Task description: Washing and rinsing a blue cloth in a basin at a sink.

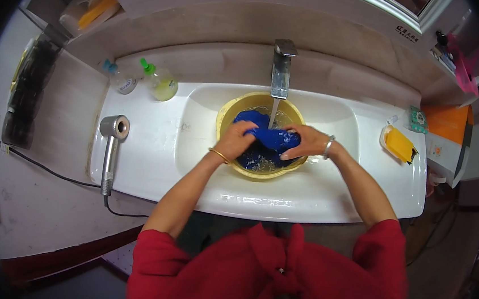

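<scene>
A wet blue cloth (273, 138) is bunched between my two hands, over and partly in a yellow basin (264, 176) standing in the white sink (337, 121). My left hand (235, 141) is closed on the cloth's left side, with a gold bangle at the wrist. My right hand (310, 141) grips its right end, thumb toward me, a silver bangle at that wrist. From the chrome faucet (280, 72) a stream of water runs down onto the cloth. Water in the basin looks dark and rippled; how much cloth lies under it is hidden.
A hair dryer (112, 152) with a black cord lies on the left ledge. Behind it stand two pump bottles, one with a blue top (122, 80) and one with a green top (159, 81). A yellow brush (400, 145) rests at the right end.
</scene>
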